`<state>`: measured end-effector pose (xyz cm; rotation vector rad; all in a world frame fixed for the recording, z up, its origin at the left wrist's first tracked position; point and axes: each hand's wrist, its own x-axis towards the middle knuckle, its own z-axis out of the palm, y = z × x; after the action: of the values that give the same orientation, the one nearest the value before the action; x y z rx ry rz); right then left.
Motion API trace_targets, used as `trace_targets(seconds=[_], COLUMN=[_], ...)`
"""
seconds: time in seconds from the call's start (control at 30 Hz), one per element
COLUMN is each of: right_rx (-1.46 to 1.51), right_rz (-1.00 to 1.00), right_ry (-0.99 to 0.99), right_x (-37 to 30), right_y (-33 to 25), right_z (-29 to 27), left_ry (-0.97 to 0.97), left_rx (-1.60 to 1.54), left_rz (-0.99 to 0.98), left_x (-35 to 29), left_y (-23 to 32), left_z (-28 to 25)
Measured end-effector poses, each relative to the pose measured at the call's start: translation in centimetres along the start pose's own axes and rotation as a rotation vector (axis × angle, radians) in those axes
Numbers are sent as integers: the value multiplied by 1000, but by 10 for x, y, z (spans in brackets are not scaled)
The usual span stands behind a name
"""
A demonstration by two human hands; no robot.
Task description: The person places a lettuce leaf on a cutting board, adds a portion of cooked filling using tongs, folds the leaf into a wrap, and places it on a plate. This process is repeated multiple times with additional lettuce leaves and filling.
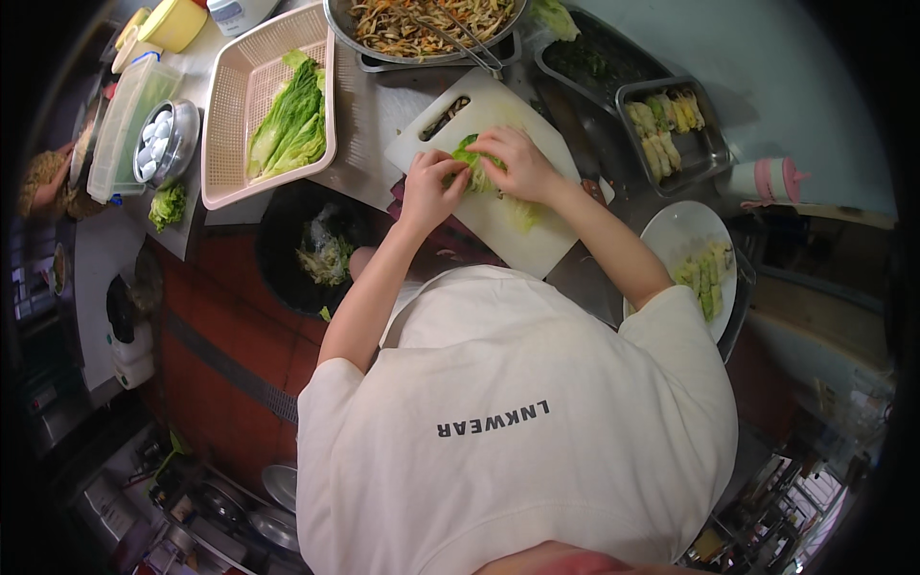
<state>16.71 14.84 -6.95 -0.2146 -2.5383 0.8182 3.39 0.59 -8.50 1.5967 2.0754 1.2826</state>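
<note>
A green lettuce leaf (467,153) lies on the white cutting board (537,251), with both hands over it. My left hand (436,189) pinches its left side with bent fingers. From the right, my right hand (520,165) grips the leaf between thumb and fingers, partly hiding it. A paler piece of lettuce (521,215) rests on the board below the right hand. Shredded filling shows near the board's handle slot (446,117). Beyond the board stands a large metal bowl (331,17) of shredded vegetable filling, with metal tongs (458,40) lying in it.
A pink basket (218,144) holds long lettuce leaves at left. At right are a metal tray (714,144) and a white oval plate (661,235), both with lettuce rolls. A black bin (273,254) with scraps stands below. Eggs fill a metal bowl (187,144).
</note>
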Motion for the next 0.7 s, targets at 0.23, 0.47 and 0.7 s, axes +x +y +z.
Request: trace_targets(seconds=[0.23,0.47,0.7], right_rx=[-70,-215,-46], right_rz=[-59,29,98], right_ry=[-30,-55,35], right_x=[-32,-24,-18], right_y=[-19,-14,-15], right_z=[8,10,4], left_ry=[-55,-57,-70], left_rx=[1,21,7], left_rz=[-62,248,131], left_x=[6,-14,0], left_y=[-10,1,-15], left_z=[6,-9,6])
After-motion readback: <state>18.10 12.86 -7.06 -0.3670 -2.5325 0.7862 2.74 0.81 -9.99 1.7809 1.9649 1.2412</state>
